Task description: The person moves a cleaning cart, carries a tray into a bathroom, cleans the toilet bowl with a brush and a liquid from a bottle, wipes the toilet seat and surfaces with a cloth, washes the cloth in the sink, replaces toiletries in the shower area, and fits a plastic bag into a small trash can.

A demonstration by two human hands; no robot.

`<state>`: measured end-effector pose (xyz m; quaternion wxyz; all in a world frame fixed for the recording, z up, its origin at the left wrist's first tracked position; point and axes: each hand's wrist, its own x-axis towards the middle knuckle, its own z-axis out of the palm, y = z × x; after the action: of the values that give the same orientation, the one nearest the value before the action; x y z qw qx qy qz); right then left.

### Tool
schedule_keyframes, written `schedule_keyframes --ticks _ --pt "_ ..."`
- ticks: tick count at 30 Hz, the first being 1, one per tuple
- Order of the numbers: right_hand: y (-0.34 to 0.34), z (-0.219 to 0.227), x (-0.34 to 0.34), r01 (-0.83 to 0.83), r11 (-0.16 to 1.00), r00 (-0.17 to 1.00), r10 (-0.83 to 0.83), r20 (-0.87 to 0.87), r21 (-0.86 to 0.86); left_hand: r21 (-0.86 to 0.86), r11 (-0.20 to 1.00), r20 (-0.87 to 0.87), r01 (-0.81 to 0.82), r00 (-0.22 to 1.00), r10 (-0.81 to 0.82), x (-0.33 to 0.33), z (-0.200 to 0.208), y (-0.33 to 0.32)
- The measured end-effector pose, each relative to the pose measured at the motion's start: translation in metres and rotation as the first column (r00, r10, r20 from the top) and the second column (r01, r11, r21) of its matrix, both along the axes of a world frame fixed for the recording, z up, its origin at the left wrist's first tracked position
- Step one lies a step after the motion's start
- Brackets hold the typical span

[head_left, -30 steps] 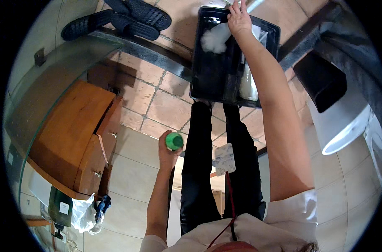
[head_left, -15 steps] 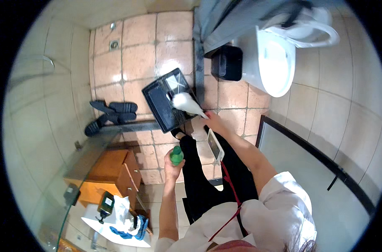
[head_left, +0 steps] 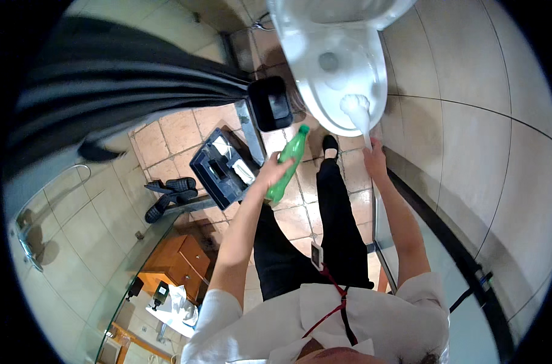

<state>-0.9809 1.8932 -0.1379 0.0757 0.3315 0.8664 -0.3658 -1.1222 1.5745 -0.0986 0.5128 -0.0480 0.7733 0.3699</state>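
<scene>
My left hand (head_left: 274, 172) is wrapped round a green plastic bottle (head_left: 294, 150), which is tilted with its neck toward the toilet. In my right hand (head_left: 375, 160) is the handle of a white toilet brush (head_left: 361, 117); its head lies over the near right part of the bowl. The white toilet (head_left: 309, 79) stands in front of me with its lid up. Left of the bottle, a dark open caddy (head_left: 198, 163) rests on the floor with several items in it, a white one among them.
A black bin (head_left: 270, 104) stands left of the toilet. Dark curtain folds (head_left: 130, 76) hang at the far left. Black slippers (head_left: 170, 193) lie beyond a raised sill. A wooden cabinet (head_left: 174, 261) is at lower left, and a framed glass door (head_left: 451, 267) at my right.
I have moved forward and the view has turned toward the toilet. The brush has gone from over the caddy to the bowl. My left hand has brought the bottle forward.
</scene>
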Motion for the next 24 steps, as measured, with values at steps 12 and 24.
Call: schedule_keyframes --ticks 12,24 --pt "0.121 0.065 -0.082 -0.577 0.762 0.498 0.614 0.612 -0.295 0.085 0.743 0.713 -0.664 0.561 0.42 -0.114 -0.04 0.181" --pt "0.076 -0.078 -0.253 -0.189 0.968 0.883 0.241 0.403 -0.165 0.027 0.461 0.634 -0.887 0.372 0.678 -0.12 -0.026 0.176"
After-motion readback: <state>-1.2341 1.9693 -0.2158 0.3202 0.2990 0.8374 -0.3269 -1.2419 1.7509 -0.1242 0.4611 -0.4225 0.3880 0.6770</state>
